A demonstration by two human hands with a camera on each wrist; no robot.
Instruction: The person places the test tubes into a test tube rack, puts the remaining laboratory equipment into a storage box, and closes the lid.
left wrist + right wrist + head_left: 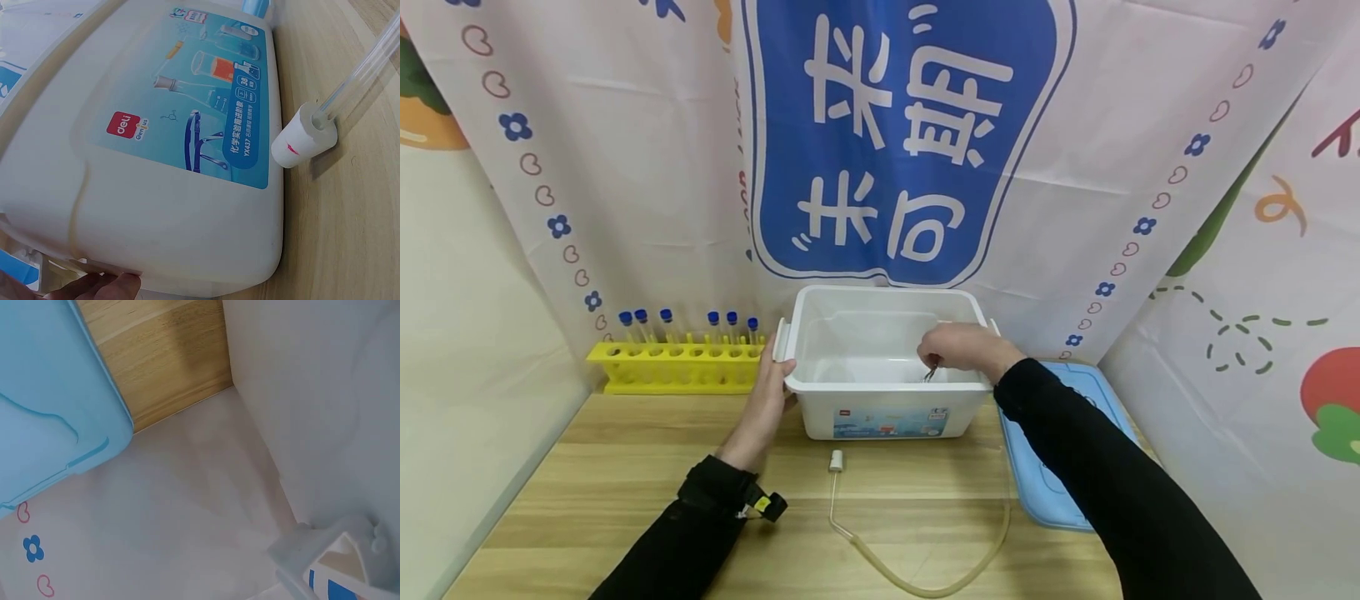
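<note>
the white bin point(815, 414) stands on the wooden desk point(587, 500), its open top facing up and its long front wall toward the person. the left hand point(762, 404) grips the bin's left end, thumb at the front corner under the rim, just below the left handle point(782, 339). in the left wrist view its fingertips press against that end. the right hand point(961, 346) reaches over the rim into the right part of the bin, fingers curled, pinching a small metal item point(930, 375); its lower end is hidden behind the front rim, so what it is cannot be told. the right wrist view does not show this hand.

a blue label point(891, 423) with a red deli logo, a flask and goggles covers part of the bin's front. left of the bin, near the left hand, stands a yellow rack point(677, 367) with six blue-capped tubes point(667, 321). on the right, partly under the right arm, lies a blue lid point(1037, 479). in front of the bin is a white stopper point(837, 461) on a thin clear tube point(832, 498), joined to a curved yellowish hose point(891, 573). a printed cloth point(662, 208) hangs behind.
</note>
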